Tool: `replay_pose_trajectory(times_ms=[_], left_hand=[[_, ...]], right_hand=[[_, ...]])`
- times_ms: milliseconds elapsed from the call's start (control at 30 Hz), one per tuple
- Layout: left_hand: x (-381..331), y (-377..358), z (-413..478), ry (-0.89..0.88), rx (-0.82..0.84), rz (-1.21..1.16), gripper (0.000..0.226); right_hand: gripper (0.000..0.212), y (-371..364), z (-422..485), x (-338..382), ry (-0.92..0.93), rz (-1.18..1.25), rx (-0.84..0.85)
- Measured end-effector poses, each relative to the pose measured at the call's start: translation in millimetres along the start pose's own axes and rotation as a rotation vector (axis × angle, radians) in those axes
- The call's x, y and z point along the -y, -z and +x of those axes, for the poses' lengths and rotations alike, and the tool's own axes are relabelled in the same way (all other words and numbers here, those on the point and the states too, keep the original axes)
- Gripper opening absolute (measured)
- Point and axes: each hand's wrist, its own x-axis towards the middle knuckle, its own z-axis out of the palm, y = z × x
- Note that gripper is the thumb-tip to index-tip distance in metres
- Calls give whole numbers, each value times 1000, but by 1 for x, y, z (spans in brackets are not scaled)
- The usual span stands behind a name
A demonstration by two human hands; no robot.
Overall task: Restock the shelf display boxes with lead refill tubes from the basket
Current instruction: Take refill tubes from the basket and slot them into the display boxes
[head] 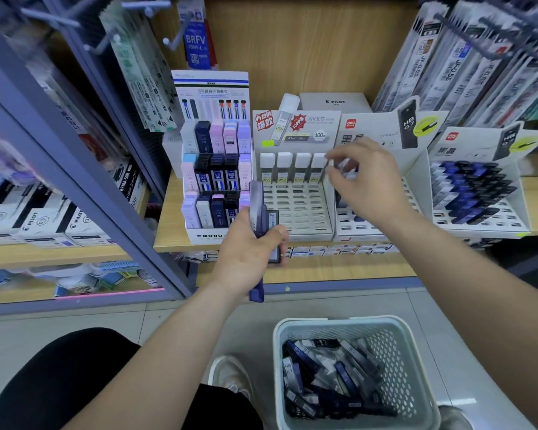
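Bright, even light; blurred, warped edges.

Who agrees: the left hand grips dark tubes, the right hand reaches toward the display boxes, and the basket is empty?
Not empty: the head view shows the basket holding many tubes. The left hand grips dark tubes; the right hand reaches toward the display boxes.
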Motion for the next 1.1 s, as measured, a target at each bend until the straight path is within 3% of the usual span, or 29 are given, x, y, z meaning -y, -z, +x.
replay_pose_trajectory(times_ms=[167,300,467,633,867,1100], left_hand=[[-6,-10,2,51,-23,-111,12],[-5,-18,-1,56,-35,-156,7],[-5,-24,-6,43,-29,-185,2],[-5,-23,-5,42,-21,-210,5],[-4,-22,-2,81,7,-228,3],[4,-19,7,131,-38,-129,11]], right_hand=[[16,7,-91,33,-243,402,141],[10,-9,-137,49,-349,553,301],[22,-25,-149,64,-376,596,380],[16,-25,-146,66,-287,573,396],[16,-12,-142,53,-325,572,449],[14,3,-129,35,-333,603,326]])
